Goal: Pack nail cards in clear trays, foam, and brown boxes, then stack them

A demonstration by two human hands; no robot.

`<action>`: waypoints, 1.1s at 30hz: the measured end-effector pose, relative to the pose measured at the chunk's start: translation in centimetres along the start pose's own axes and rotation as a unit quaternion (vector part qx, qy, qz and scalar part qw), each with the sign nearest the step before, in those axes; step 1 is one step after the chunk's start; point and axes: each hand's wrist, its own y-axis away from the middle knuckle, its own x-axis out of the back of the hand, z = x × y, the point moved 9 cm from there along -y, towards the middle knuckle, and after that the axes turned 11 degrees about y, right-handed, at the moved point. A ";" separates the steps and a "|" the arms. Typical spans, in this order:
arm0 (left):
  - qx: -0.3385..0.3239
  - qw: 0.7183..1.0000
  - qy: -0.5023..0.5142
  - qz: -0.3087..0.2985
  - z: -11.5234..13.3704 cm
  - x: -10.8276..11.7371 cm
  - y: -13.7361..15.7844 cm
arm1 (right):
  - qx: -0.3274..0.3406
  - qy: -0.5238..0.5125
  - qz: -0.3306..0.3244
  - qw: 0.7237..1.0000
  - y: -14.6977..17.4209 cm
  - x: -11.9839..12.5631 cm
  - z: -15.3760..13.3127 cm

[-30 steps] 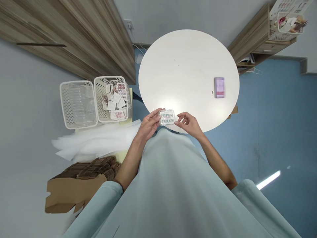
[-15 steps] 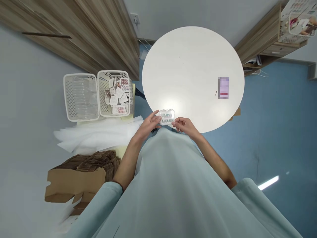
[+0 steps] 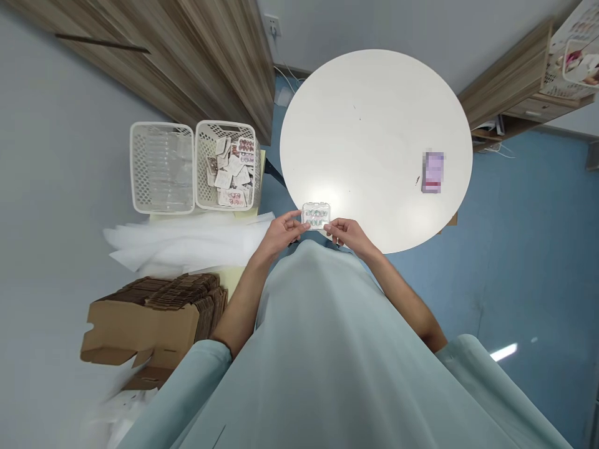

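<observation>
A clear plastic case (image 3: 316, 215) is held at the table's near edge, just in front of my body. Two rows of small greenish ovals, which look like press-on nails, show through it. My left hand (image 3: 279, 233) grips the case by its left side, thumb at the lower corner. At the lower right corner, my right hand (image 3: 350, 236) pinches it between thumb and fingers. Whether the case touches the tabletop, I cannot tell.
The round white table (image 3: 374, 137) bears a blurred purple item (image 3: 433, 172) at its right. To the left stand a basket of clear cases (image 3: 163, 168) and a basket of nail cards (image 3: 231, 171). Nearer are white sheets (image 3: 187, 243) and folded cardboard boxes (image 3: 145, 327).
The view has swung slightly, so the table and baskets appear farther right. Both hands keep hold of the case, which is tilted a little differently, and my left thumb has slid toward its lower edge.
</observation>
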 end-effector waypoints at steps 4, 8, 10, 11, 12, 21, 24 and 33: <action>-0.006 0.999 -0.027 0.020 0.1 0.9 -0.8 | -0.001 0.014 0.012 1.000 -1.4 0.0 0.2; -0.030 0.993 -0.090 0.065 -0.2 1.9 -3.1 | -0.003 0.043 0.026 0.999 -3.9 0.0 1.5; -0.028 0.987 -0.132 0.091 -0.9 2.3 -4.7 | -0.016 0.060 0.036 0.997 -5.6 0.0 2.7; -0.023 0.983 -0.154 0.098 -1.4 2.4 -5.6 | -0.026 0.069 0.043 0.996 -6.4 0.0 3.4; -0.016 0.979 -0.176 0.104 -1.9 2.4 -6.4 | -0.039 0.079 0.051 0.995 -7.2 0.0 4.0; 0.021 0.954 -0.281 0.100 -4.9 2.4 -10.1 | -0.104 0.163 0.092 0.977 -10.7 0.4 8.0; 0.020 0.950 -0.296 0.096 -5.3 2.3 -10.4 | -0.105 0.181 0.100 0.973 -10.7 0.6 8.5; -0.003 0.954 -0.276 0.120 -4.2 5.1 -6.7 | -0.068 0.339 0.121 0.931 -9.6 1.3 5.1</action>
